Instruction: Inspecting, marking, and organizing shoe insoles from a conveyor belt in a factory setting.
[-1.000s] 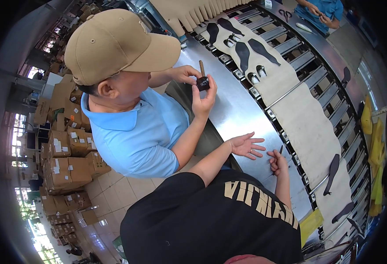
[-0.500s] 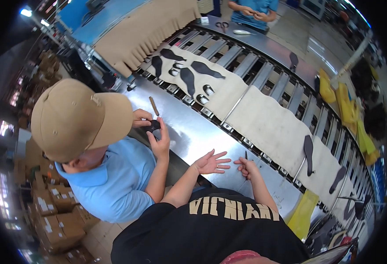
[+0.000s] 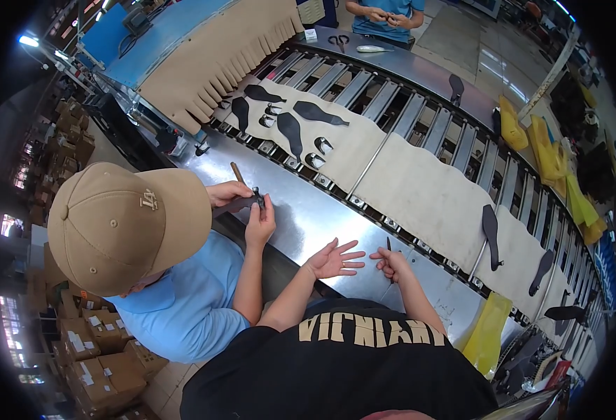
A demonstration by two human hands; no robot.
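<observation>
My left hand [image 3: 337, 259] is held palm up over the metal bench [image 3: 301, 217], its fingers spread and nothing in it. Beside it, my right hand [image 3: 392, 266] is closed round a thin dark stick-like tool [image 3: 389, 243], whose tip points up past the fingers; its kind cannot be made out. Ahead of my hands runs a conveyor with a cream cloth belt [image 3: 420, 189]. Several dark shoe-sole shapes [image 3: 289, 133] lie on the belt, with small dark-and-white shiny pieces [image 3: 323, 145] between them.
On my left a co-worker in a cap [image 3: 126, 217] handles a dark sole piece [image 3: 238, 204]. A yellow sheet [image 3: 488, 332] hangs at the bench's right end. Scissors [image 3: 338, 42] lie on the far ledge, where another person [image 3: 385, 21] stands. Cardboard boxes [image 3: 101, 364] stand at left.
My view has shifted slightly; both my hands keep nearly the same pose. The co-worker's hands have turned the dark piece, and their head has come lower in the picture.
</observation>
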